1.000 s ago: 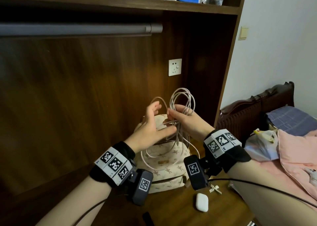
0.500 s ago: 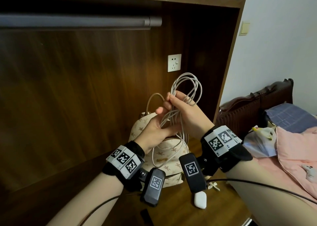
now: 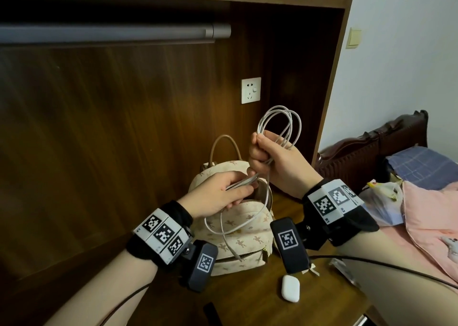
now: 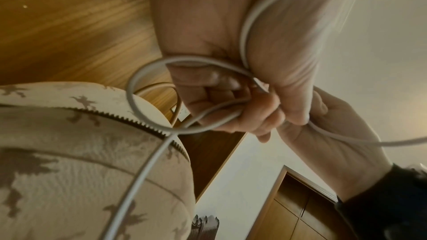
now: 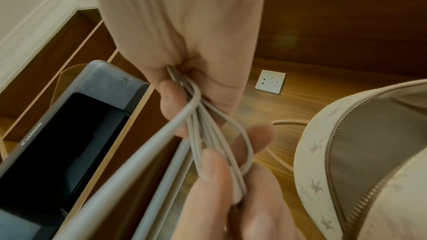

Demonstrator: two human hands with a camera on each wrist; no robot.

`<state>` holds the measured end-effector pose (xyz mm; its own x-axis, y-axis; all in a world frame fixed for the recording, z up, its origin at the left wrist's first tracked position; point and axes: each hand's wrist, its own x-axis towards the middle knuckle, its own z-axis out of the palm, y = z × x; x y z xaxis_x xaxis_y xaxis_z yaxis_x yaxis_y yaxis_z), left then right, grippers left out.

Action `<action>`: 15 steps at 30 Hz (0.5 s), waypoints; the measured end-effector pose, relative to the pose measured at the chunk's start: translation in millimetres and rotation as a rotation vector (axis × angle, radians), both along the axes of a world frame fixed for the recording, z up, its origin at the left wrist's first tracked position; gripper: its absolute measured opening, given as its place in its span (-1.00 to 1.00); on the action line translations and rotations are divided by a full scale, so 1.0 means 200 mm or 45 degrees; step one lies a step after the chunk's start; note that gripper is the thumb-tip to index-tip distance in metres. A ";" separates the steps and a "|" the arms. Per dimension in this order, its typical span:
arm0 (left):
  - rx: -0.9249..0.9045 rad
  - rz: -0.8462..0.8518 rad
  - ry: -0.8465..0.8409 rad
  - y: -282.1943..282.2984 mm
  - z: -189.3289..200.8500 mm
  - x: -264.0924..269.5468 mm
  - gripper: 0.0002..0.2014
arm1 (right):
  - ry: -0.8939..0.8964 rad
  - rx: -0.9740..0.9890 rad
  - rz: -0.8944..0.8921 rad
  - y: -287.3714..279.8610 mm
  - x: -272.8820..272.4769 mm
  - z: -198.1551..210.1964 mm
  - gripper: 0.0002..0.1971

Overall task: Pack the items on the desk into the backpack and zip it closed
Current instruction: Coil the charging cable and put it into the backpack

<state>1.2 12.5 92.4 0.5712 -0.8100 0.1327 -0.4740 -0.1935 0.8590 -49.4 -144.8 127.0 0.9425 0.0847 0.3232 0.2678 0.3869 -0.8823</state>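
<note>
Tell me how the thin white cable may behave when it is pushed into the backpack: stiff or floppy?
Probably floppy: the thin white cable sags in slack loops below the left hand. It may spring open, since the right hand must grip the coils. The dangling end could snag on the cream patterned backpack zipper.

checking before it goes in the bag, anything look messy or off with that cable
Yes, the white cable is only half gathered. The right hand grips the coiled loops above the backpack, and the left hand pinches several strands, but a loose loop and a free end hang down over the backpack's front. Nothing looks damaged.
</note>
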 end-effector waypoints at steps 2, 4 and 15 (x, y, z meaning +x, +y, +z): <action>0.000 -0.005 -0.045 0.01 0.00 -0.01 -0.88 | 0.011 -0.027 -0.001 -0.02 -0.01 0.02 -0.75; 0.065 -0.027 -0.089 0.02 -0.01 -0.01 -0.85 | 0.047 -0.060 -0.017 -0.05 -0.01 0.03 -0.71; -0.006 0.172 -0.101 0.14 0.02 0.08 -0.80 | 0.077 -0.153 -0.167 -0.14 -0.02 0.05 -0.69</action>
